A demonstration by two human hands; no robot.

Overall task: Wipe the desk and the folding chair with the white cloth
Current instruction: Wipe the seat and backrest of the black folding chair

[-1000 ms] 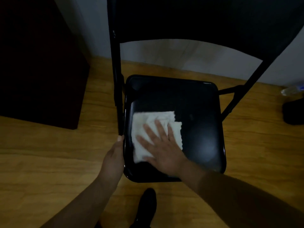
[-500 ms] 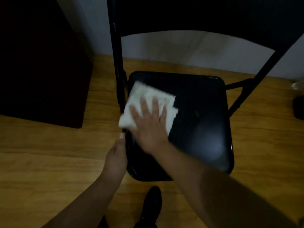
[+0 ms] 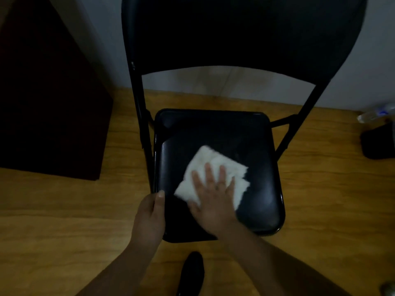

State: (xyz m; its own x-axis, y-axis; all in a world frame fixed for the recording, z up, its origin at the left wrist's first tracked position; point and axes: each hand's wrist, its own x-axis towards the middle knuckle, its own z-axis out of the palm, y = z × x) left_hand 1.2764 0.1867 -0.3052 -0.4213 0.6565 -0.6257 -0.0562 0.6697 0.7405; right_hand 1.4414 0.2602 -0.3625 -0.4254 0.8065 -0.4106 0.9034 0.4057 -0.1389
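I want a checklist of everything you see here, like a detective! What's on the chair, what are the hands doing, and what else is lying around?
Surface: black folding chair, seat open on a wood-look floor.
Job's things: white cloth, folded, flat on the middle of the seat.
Clutter: clear plastic bottle and a dark object on the floor at far right.
Grips: right hand pressed flat on the cloth, fingers spread; left hand gripping the seat's left front edge.
Cables: nothing seen.
Surroundings: dark cabinet at left, pale wall behind, black shoe below the seat.
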